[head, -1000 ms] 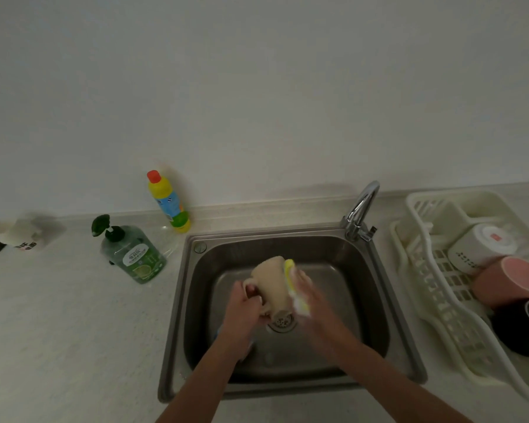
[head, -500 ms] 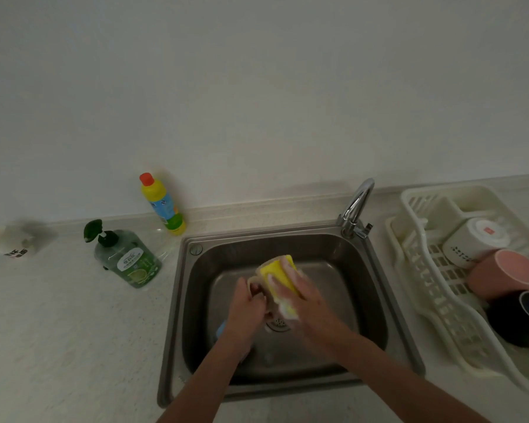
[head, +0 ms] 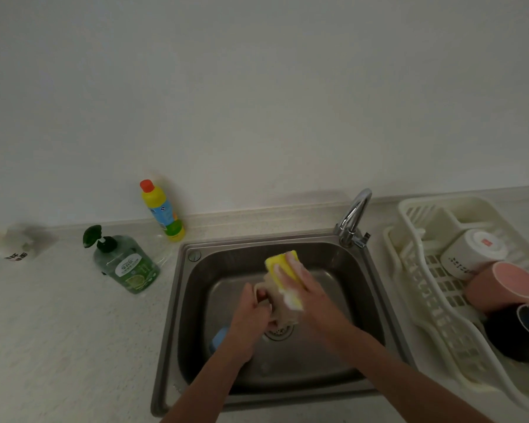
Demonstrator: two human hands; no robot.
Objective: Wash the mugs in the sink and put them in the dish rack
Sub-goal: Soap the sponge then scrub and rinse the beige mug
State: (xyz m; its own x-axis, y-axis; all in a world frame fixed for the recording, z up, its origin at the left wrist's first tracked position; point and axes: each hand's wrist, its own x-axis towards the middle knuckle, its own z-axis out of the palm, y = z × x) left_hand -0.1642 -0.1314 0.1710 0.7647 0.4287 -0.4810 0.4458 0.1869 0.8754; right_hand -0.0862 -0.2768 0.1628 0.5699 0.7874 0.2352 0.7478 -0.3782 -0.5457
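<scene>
Over the steel sink (head: 376,288) my left hand (head: 252,315) grips a beige mug (head: 280,312) by its handle. My right hand (head: 306,288) presses a soapy yellow sponge (head: 283,264) against the mug's upper side, hiding most of it. A blue mug (head: 219,338) lies on the sink floor, partly hidden under my left forearm. At the right, the white dish rack (head: 416,270) holds a white mug (head: 471,253), a pink mug (head: 504,285) and a dark mug (head: 519,334).
The tap (head: 353,218) stands at the sink's back right corner, with no water visible. A green soap pump bottle (head: 126,264) and a yellow bottle with a red cap (head: 162,210) stand on the counter left of the sink. A white object (head: 16,247) sits at far left.
My right hand has slid the sponge from the mug's right side up over its top, so the mug is more covered. The left hand keeps its grip on the handle.
</scene>
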